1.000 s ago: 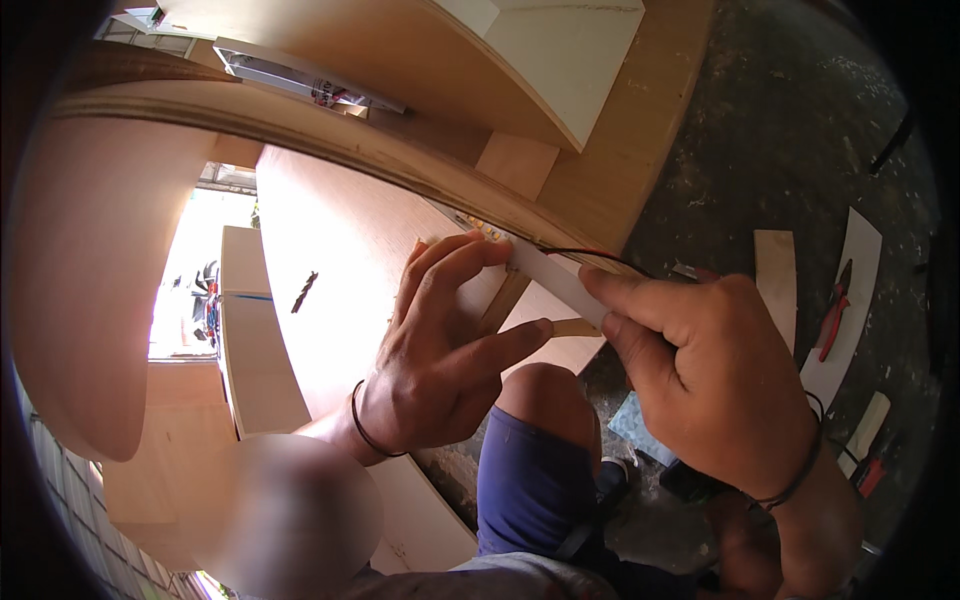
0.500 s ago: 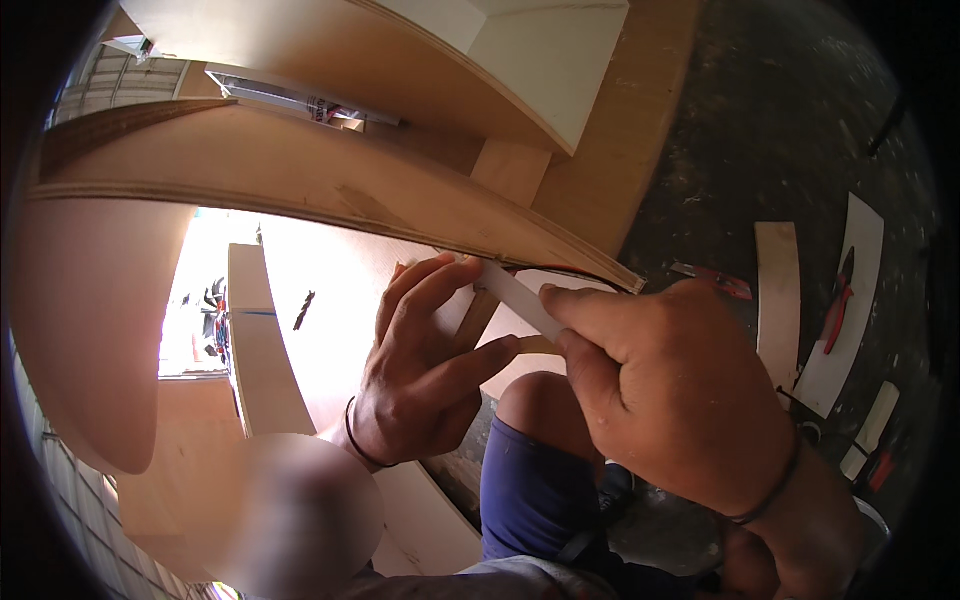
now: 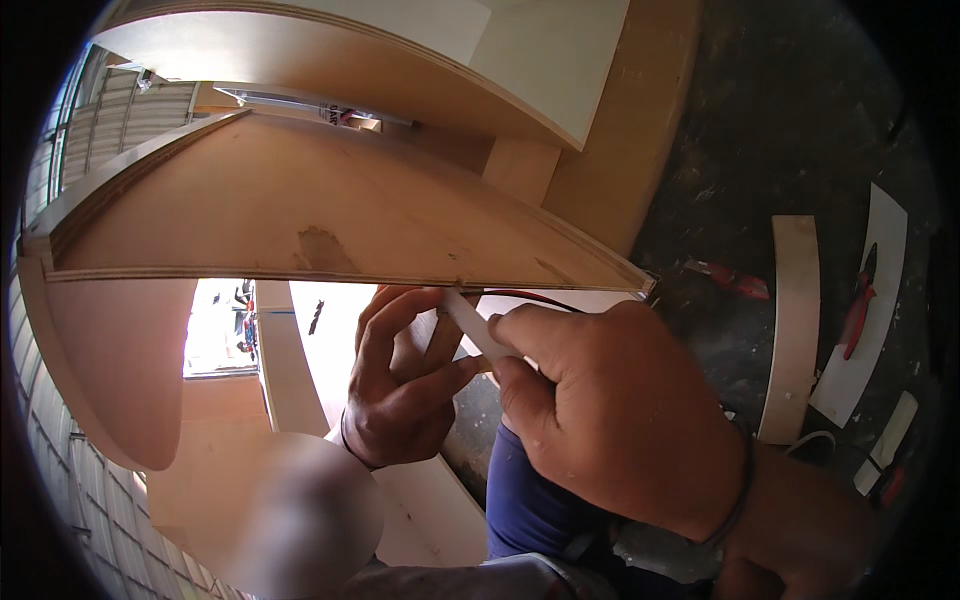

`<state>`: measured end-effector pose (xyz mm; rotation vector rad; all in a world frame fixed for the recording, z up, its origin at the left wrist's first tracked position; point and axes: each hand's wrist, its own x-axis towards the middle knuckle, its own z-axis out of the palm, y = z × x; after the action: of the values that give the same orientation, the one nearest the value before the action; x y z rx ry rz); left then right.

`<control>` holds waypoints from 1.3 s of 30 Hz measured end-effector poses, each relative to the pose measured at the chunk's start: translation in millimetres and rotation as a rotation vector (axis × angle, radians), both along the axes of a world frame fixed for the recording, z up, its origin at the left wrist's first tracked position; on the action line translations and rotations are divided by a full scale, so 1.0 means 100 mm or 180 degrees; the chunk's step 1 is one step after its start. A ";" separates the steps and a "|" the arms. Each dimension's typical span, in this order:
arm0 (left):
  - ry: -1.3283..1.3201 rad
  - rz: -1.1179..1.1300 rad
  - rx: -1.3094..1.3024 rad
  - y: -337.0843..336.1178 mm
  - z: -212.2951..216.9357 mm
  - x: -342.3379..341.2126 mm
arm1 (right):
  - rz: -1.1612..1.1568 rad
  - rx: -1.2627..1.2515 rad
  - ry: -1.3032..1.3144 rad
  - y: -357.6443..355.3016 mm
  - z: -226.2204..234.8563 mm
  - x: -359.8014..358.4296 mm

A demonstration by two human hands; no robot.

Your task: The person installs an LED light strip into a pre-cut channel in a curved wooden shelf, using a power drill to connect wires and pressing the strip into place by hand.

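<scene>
Between my hands is a thin, flat white strip [image 3: 466,322], slanting down from the lower edge of a large plywood panel [image 3: 400,215]. My right hand [image 3: 630,420] pinches its lower end between thumb and forefinger. Curled around from the other side, my left hand [image 3: 400,385] has its fingertips at the strip's upper end, against the panel edge. My left thumb reaches toward the strip's lower end. A narrow brown wooden piece [image 3: 441,343] shows behind the strip, inside my left hand's curve. My left palm is hidden.
On the dark floor at right lie a red tool [image 3: 735,281], a curved wooden strip [image 3: 795,330], red-handled pliers [image 3: 857,315] on a white board [image 3: 840,385], and a pale flat piece [image 3: 887,445]. A pale wooden cabinet [image 3: 540,75] stands beyond the panel. A blurred round shape covers the lower left.
The view has shifted, showing more of the panel's face. Both hands appear slightly farther left, keeping nearly the same hold on the strip, whose upper end stays at the panel edge.
</scene>
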<state>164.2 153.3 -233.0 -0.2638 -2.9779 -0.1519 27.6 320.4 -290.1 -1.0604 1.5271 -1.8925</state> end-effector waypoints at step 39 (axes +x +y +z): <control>0.0072 0.0051 0.0214 -0.06 -0.02 0.03 | 0.0897 0.0492 -0.0859 -0.03 0.01 -0.23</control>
<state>167.1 147.2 -234.9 -0.2321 -2.9451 -0.2448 4.1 317.5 -288.6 -0.8604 1.2748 -1.6215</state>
